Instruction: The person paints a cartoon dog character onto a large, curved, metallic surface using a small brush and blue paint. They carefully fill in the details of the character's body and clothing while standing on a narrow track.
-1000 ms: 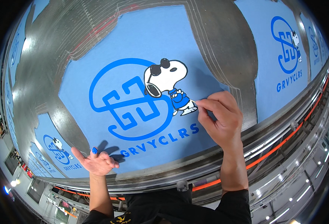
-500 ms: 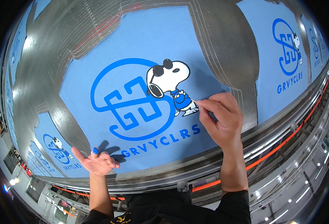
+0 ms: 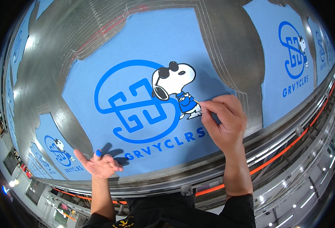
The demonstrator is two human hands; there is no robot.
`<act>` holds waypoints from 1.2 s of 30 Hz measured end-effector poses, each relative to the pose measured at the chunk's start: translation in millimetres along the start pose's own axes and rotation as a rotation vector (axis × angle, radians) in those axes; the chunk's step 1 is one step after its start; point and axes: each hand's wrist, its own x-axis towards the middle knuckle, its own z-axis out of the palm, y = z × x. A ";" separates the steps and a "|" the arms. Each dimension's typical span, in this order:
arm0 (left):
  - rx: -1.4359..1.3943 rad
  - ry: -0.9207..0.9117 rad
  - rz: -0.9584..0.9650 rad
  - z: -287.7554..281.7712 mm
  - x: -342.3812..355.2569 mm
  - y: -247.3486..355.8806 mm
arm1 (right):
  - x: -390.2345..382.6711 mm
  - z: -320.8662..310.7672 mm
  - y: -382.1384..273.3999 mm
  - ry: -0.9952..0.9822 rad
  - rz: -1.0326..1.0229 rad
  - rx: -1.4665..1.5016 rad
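My right hand (image 3: 226,119) pinches a thin pale stick (image 3: 196,102) between thumb and fingertips. The stick's tip is at the blue-sweatered body of a printed cartoon dog (image 3: 179,78); whether it touches the print I cannot tell. That print is on a light blue cut fabric panel (image 3: 167,34) lying flat on the dark table, with a round blue emblem and a curved row of blue lettering beside the dog. Over the panel's near left edge, my left hand (image 3: 101,165) hovers palm up, fingers apart and partly curled. One of its fingertips is covered in blue.
More light blue panels with the same print lie to the right (image 3: 274,49) and the left (image 3: 47,133) on the dark table (image 3: 236,45). Pale outlines and red marks run across the tabletop. A metal rail (image 3: 156,185) and an orange strip (image 3: 209,188) follow its near edge.
The view has shifted slightly. A little more of the stick shows beyond my right fingertips, its tip by the dog's body. My left hand keeps its pose.
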 end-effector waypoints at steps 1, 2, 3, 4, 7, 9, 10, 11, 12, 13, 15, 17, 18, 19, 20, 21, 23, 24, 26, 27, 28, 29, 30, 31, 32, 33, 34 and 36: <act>0.000 0.003 0.001 0.2 -0.1 0.0 | 0.6 0.5 -0.3 0.002 -0.010 -0.016; 0.001 0.006 0.003 0.6 -0.5 0.1 | 1.1 0.3 -0.4 0.003 -0.012 -0.019; 0.001 0.009 0.004 0.9 -0.7 0.2 | 1.4 -0.2 -0.6 0.004 -0.015 -0.023; 0.000 0.008 0.005 0.8 -0.9 0.0 | 1.4 -0.1 -0.4 0.004 -0.016 -0.025; -0.003 0.008 0.007 0.2 -1.4 -0.3 | 1.2 1.6 -0.2 0.019 -0.016 -0.038; -0.005 0.009 0.007 -0.4 -2.1 -0.4 | 1.1 1.2 -0.3 0.018 -0.016 -0.041; -0.005 0.010 0.008 -0.7 -2.7 -0.4 | 1.0 1.5 -0.2 0.018 -0.016 -0.041; -0.004 0.010 0.009 -0.8 -3.2 -0.4 | 1.3 2.1 -0.4 0.023 -0.019 -0.040; -0.004 0.010 0.010 -0.9 -3.7 -0.3 | 1.8 2.6 -0.6 0.028 -0.021 -0.040; -0.004 0.011 0.011 -0.8 -3.7 -0.3 | 2.0 2.8 -0.8 0.033 -0.024 -0.040; -0.004 0.011 0.013 -0.2 -4.0 0.2 | 0.8 2.8 -0.6 0.024 -0.025 -0.045; -0.009 0.015 0.008 -0.2 -4.6 1.0 | 0.9 3.7 -1.0 0.026 -0.023 -0.043; -0.011 0.018 0.005 -0.2 -5.1 1.4 | 1.1 4.1 -2.0 0.031 -0.019 -0.040; -0.011 0.017 0.007 -0.5 -5.4 0.9 | 0.9 3.8 -2.4 0.035 -0.015 -0.039; -0.012 0.016 0.008 -0.7 -5.9 0.5 | 0.3 3.2 -2.2 0.029 -0.015 -0.039; -0.012 0.015 0.010 -0.8 -6.4 -0.1 | -0.5 2.5 -1.7 0.024 -0.016 -0.040; -0.011 0.016 0.008 -1.1 -5.6 -1.0 | -1.1 1.5 -0.1 0.029 -0.016 -0.031; -0.012 0.016 0.008 -1.1 -4.7 -2.2 | -1.5 0.4 0.9 0.036 -0.014 -0.023; -0.006 0.013 0.008 -0.2 -0.6 -3.5 | -1.1 -2.8 2.6 0.038 -0.019 -0.023; -0.004 0.011 0.010 0.1 2.2 -5.0 | -0.6 -5.7 4.4 0.030 -0.026 -0.031; -0.002 0.004 0.016 0.9 2.8 -4.3 | 0.5 -6.1 4.4 0.025 -0.035 -0.034; -0.002 -0.002 0.026 0.4 3.3 -4.7 | 1.5 -6.6 4.7 0.027 0.017 0.012; -0.001 -0.007 0.041 -0.6 3.9 -5.7 | 2.5 -7.3 5.4 0.024 0.065 0.059; -0.026 -0.007 0.058 -3.3 0.0 -6.6 | 1.9 -5.1 3.5 0.014 0.112 0.107; -0.037 -0.006 0.089 -2.3 -3.5 -5.9 | 4.8 -3.3 -1.3 0.011 0.144 0.106; -0.049 -0.003 0.130 -2.5 -8.4 -5.8 | 7.1 -2.3 -5.5 -0.001 0.171 0.107; -0.082 0.010 0.155 1.8 -8.9 -5.1 | 9.6 1.4 -11.3 -0.023 0.186 0.127; -0.124 0.024 0.153 4.6 -1.0 -1.9 | 8.1 -2.4 -6.1 0.012 0.155 0.064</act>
